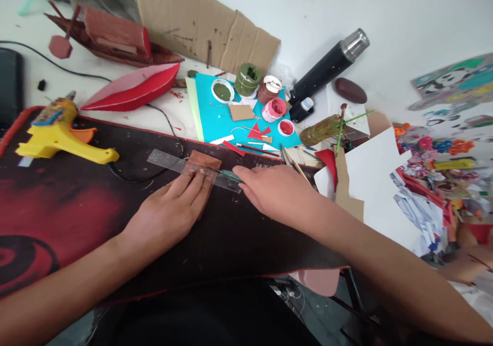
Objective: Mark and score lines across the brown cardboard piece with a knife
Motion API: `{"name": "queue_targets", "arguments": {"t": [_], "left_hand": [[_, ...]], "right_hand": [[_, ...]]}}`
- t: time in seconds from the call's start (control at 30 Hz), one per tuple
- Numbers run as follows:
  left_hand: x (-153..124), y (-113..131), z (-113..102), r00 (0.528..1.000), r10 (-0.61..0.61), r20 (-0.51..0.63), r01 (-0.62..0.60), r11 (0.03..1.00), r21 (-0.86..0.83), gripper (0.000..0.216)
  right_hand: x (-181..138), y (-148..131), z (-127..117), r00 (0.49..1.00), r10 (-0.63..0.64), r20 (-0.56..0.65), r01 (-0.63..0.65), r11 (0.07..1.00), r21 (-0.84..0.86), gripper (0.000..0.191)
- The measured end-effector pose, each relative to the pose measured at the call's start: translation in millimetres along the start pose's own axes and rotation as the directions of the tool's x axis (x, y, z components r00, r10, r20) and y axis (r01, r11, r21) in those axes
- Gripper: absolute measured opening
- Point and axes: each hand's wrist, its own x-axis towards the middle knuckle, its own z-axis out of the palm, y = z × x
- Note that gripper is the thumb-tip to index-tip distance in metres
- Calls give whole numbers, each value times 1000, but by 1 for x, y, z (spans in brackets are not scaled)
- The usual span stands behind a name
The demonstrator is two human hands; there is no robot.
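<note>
My left hand (169, 207) presses a clear plastic ruler (164, 160) down with its fingertips. Under the ruler lies a reddish-brown rectangular piece (204, 159), partly covered by my fingers. From the right, my right hand (265, 187) grips a slim green-handled craft knife (230, 175). Its tip points left along the ruler, over the brown piece; whether the blade touches it I cannot tell. All of this rests on a dark mat (246, 238) with a red edge.
A yellow glue gun (65, 135) lies at left, its cord trailing behind my hands. Behind stand a red-brown model boat (115, 40), a red boat-shaped piece (134, 88), paint jars (247, 81) on blue paper (211, 122), and a black flask (319, 71). Another person's arm (466, 264) shows at right.
</note>
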Motion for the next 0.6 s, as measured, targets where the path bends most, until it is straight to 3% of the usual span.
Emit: {"name": "queue_targets", "arguments": {"t": [0.17, 0.4, 0.5, 0.6], "left_hand": [[1, 0, -1, 1000, 2, -12, -2, 1000, 27, 51], [1, 1, -3, 999, -53, 8, 53, 996, -70, 57], [-1, 0, -3, 997, -69, 18, 70, 993, -95, 59], [-1, -1, -4, 998, -59, 8, 59, 996, -59, 54]], "right_hand": [[-10, 10, 24, 982, 106, -155, -59, 957, 283, 40], [-7, 5, 77, 933, 299, -201, -72, 701, 710, 33], [-1, -1, 87, 925, 335, -180, -54, 584, 810, 33], [7, -6, 92, 919, 348, -183, -58, 581, 812, 36]]}}
